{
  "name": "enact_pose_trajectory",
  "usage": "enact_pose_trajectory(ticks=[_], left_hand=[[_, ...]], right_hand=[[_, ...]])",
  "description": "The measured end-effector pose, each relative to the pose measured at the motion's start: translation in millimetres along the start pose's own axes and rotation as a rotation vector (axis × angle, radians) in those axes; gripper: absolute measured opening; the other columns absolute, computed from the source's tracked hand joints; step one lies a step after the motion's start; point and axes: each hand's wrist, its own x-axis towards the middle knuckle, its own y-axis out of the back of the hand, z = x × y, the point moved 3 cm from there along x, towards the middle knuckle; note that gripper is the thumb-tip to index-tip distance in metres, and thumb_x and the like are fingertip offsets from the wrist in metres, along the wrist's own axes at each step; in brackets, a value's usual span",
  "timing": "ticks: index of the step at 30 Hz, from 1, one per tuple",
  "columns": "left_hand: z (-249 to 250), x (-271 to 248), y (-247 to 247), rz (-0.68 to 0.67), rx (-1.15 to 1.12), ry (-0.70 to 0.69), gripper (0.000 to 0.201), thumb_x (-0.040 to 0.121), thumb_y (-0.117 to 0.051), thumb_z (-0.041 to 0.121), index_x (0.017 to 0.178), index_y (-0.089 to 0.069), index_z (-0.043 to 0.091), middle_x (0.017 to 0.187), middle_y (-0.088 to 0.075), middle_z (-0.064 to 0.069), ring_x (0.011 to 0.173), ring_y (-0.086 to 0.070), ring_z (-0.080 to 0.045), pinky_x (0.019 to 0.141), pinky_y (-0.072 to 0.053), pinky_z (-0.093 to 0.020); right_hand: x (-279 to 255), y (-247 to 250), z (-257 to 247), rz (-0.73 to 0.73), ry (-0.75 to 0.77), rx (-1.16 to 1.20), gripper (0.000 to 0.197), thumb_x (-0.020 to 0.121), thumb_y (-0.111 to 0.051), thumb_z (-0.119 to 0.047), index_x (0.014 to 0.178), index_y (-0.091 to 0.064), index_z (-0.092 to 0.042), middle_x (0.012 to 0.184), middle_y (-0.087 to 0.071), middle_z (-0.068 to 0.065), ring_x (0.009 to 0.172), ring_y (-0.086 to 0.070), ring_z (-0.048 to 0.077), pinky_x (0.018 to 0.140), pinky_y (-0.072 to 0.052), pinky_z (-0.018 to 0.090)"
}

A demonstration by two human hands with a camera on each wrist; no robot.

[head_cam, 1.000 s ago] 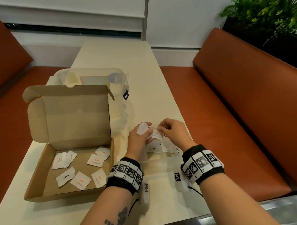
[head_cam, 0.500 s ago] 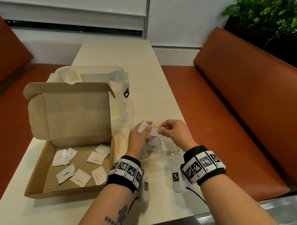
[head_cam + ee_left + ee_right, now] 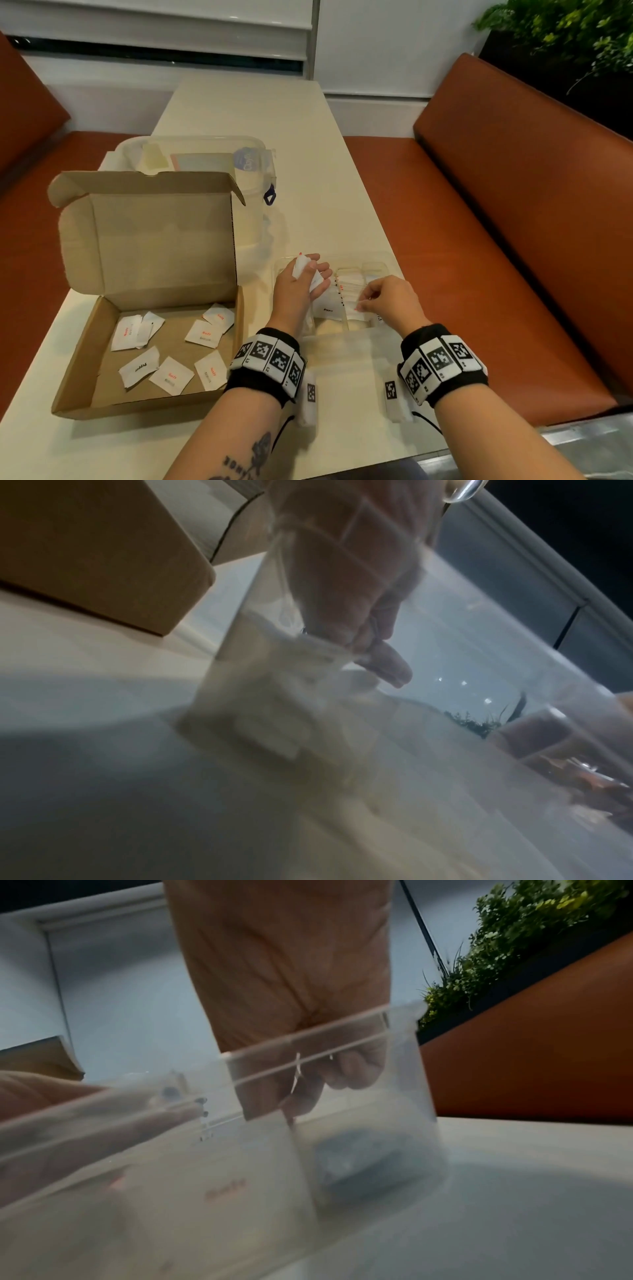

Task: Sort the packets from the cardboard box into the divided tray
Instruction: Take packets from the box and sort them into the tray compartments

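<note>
The open cardboard box point(image 3: 78, 359) sits at the left with several white packets point(image 3: 205, 334) lying in it. To its right stands the clear divided tray point(image 3: 376, 265), with packets point(image 3: 329, 308) stacked in its compartments. My left hand point(image 3: 313, 274) hovers over the tray's left part and grips a small bunch of packets point(image 3: 301, 267), which the left wrist view shows as a bunch of packets point(image 3: 308, 647) through the tray wall. My right hand point(image 3: 368, 301) is lowered into the right compartment. Its thumb and finger pinch one thin packet point(image 3: 296, 1072), seen edge-on.
A lidded clear container point(image 3: 205, 154) stands behind the box's raised lid point(image 3: 147, 236). An orange bench point(image 3: 513, 240) runs along the table's right edge, with plants point(image 3: 565, 34) behind it. White tag strips point(image 3: 311, 394) hang under both wrists.
My right hand drew one packet away from the left hand's bunch and moved right and down into the tray. The left hand stayed over the tray's left side.
</note>
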Motion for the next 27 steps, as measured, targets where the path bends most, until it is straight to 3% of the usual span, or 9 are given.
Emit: enact_pose_trajectory(ticks=[4,6,9,16,23,27], left_hand=[[-0.4,-0.4,0.8,0.004,-0.007,-0.003,0.017,0.098,-0.050,0.012,0.110,-0.060,0.006,0.105,-0.067,-0.016,0.094,-0.069,-0.019,0.075,-0.058,-0.022],[-0.5,-0.8,0.5,0.006,-0.010,-0.005,0.019,0.098,-0.050,0.012,0.112,-0.060,0.005,0.105,-0.067,-0.016,0.093,-0.069,-0.018,0.075,-0.058,-0.022],[-0.4,-1.0,-0.1,0.004,-0.011,-0.002,0.019,0.097,-0.051,0.012,0.112,-0.060,0.005,0.104,-0.067,-0.015,0.093,-0.069,-0.018,0.074,-0.057,-0.022],[-1.6,-1.8,0.1,-0.006,-0.007,0.009,0.018,0.095,-0.053,0.009,0.111,-0.060,0.005,0.104,-0.067,-0.016,0.093,-0.070,-0.019,0.074,-0.057,-0.022],[-1.7,-1.6,-1.1,0.000,0.002,0.033,0.022,0.097,-0.051,0.016,0.113,-0.061,0.004,0.103,-0.069,-0.015,0.088,-0.071,-0.015,0.071,-0.057,-0.020],[-2.2,-2.3,-2.0,0.011,-0.019,0.085,0.034,0.101,-0.044,0.028,0.112,-0.061,0.001,0.101,-0.068,-0.018,0.094,-0.069,-0.024,0.074,-0.059,-0.025]], right_hand=[[-1.8,-2.1,-0.6,0.039,0.044,-0.019,0.029,0.070,-0.077,-0.010,0.067,-0.051,-0.020,0.061,-0.049,-0.010,0.056,-0.044,0.005,0.051,-0.031,0.019],[-3.3,-5.0,-1.3,0.011,0.067,-0.028,0.035,0.070,-0.075,-0.006,0.064,-0.044,-0.020,0.061,-0.048,-0.008,0.057,-0.043,0.009,0.054,-0.037,0.023],[-4.4,-10.2,-2.3,-0.032,0.088,-0.095,0.031,0.073,-0.068,-0.001,0.063,-0.045,-0.020,0.064,-0.053,-0.005,0.061,-0.049,0.014,0.062,-0.046,0.030],[-3.5,-13.7,-2.9,0.003,0.081,-0.156,0.017,0.078,-0.057,-0.002,0.070,-0.049,-0.016,0.069,-0.055,0.001,0.064,-0.048,0.018,0.059,-0.041,0.029],[-3.2,-14.6,-2.8,0.019,0.074,-0.130,0.020,0.079,-0.056,-0.003,0.068,-0.046,-0.017,0.068,-0.053,0.000,0.065,-0.049,0.018,0.060,-0.042,0.031],[-3.7,-12.0,-2.9,0.014,0.075,-0.079,0.025,0.078,-0.063,-0.007,0.067,-0.045,-0.019,0.066,-0.051,-0.004,0.065,-0.050,0.017,0.059,-0.041,0.027]])
